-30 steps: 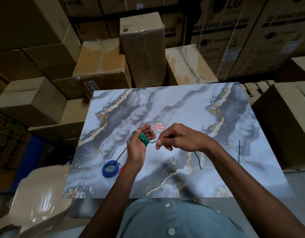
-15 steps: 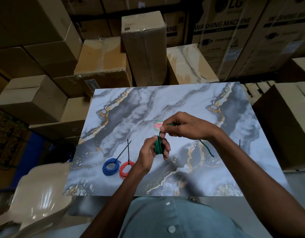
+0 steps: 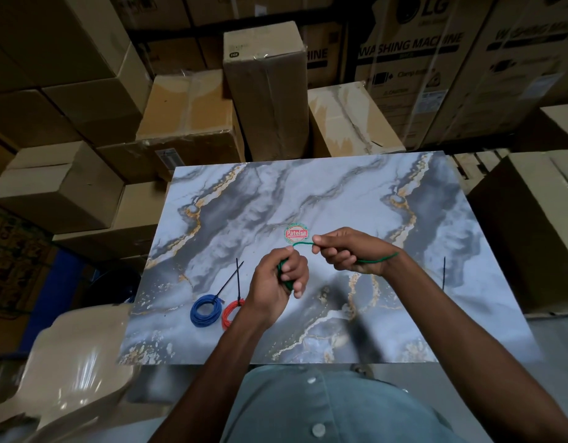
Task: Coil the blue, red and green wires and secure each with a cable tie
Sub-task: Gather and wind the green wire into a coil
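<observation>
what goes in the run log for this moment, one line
step: coiling green wire | left hand: grips coil | right hand: pinches free end | blue coil, red coil: tied | spare tie: on table

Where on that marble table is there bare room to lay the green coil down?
Bare marble lies beyond the round sticker, and at the near edge between the red coil and the loose cable tie. Crowded: near-left, around the blue coil.
</observation>
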### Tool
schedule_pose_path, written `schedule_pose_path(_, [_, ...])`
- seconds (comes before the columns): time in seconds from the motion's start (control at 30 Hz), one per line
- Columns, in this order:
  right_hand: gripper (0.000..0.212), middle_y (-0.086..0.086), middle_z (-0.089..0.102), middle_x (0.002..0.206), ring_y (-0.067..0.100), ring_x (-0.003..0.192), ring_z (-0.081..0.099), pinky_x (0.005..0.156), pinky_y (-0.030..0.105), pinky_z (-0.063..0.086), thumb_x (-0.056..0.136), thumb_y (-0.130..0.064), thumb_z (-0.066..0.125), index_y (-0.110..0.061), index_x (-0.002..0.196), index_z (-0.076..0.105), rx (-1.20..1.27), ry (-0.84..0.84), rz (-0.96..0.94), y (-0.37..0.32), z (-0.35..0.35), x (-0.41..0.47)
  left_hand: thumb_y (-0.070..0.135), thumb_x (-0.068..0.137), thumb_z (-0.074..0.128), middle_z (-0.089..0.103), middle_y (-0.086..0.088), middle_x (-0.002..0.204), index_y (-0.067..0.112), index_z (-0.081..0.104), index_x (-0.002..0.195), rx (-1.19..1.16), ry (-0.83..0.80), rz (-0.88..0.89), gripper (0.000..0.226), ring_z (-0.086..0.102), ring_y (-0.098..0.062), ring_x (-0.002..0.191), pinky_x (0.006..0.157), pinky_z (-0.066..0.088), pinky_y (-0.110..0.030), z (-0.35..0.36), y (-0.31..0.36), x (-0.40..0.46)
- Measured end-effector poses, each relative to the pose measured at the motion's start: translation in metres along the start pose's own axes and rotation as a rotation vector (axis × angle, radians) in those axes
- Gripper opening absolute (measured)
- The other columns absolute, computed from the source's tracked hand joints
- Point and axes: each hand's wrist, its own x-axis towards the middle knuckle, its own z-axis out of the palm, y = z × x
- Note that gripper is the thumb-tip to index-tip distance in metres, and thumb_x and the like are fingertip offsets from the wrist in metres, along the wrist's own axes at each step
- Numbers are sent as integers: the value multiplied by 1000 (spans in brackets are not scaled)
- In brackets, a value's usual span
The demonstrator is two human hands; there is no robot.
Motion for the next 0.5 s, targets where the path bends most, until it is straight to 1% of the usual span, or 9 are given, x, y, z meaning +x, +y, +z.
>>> schedule_pose_path(0.1, [25,-4,42,65,-1,43,29,39,9,24,92,-23,67,0,97,73,36,7,27,12,-8,-2,19,96,35,24,4,49,20,34,54,-128,84,-29,42,32,-13,44,41,29,-23,-6,3,2])
schedule_pose_path(0.17, [25,-2,46,66,0,47,32,41,10,28,95,-21,66,1,103,74,2,4,49,21,-13,-4,19,96,34,24,4,49,21,34,54,-145,133,-48,42,32,-12,44,41,29,-23,-8,2,3])
schedule_pose_path(0.23, [24,2,57,72,6,54,45,50,15,39,100,-18,63,1,109,74,-142,12,57,27,-13,-3,19,95,34,24,4,49,20,34,54,-112,160,-87,41,32,-13,44,41,31,-24,-8,-1,4])
schedule_pose_path(0.3, [25,10,70,87,16,71,64,68,24,52,103,-19,60,-2,112,75,-340,20,56,25,-10,-1,19,94,34,23,3,49,20,33,55,-67,160,-130,39,32,-13,45,41,31,-24,-6,-5,2])
schedule_pose_path(0.37, [28,11,77,104,20,89,72,84,31,54,104,-28,60,-9,118,74,-534,38,39,13,-6,-2,18,93,34,23,3,50,19,34,56,-47,152,-150,38,32,-14,45,41,31,-25,-6,-7,1])
schedule_pose_path(0.4, [31,9,77,109,20,94,73,87,32,53,104,-34,59,-13,121,73,-611,53,16,4,-4,-4,17,93,33,24,2,49,18,35,55,-44,149,-152,38,32,-14,45,41,31,-25,-6,-7,2])
schedule_pose_path(0.47, [33,6,78,109,20,98,74,89,31,53,104,-40,57,-15,121,72,-705,102,-70,-13,3,-9,17,93,33,24,1,49,17,37,55,-39,148,-152,38,32,-15,45,41,31,-26,-7,-7,2])
schedule_pose_path(0.5, [33,7,78,106,19,95,73,88,30,53,105,-39,56,-14,119,73,-710,132,-128,-19,7,-11,17,93,33,25,1,49,16,38,56,-36,146,-152,38,32,-15,45,41,32,-26,-7,-6,3])
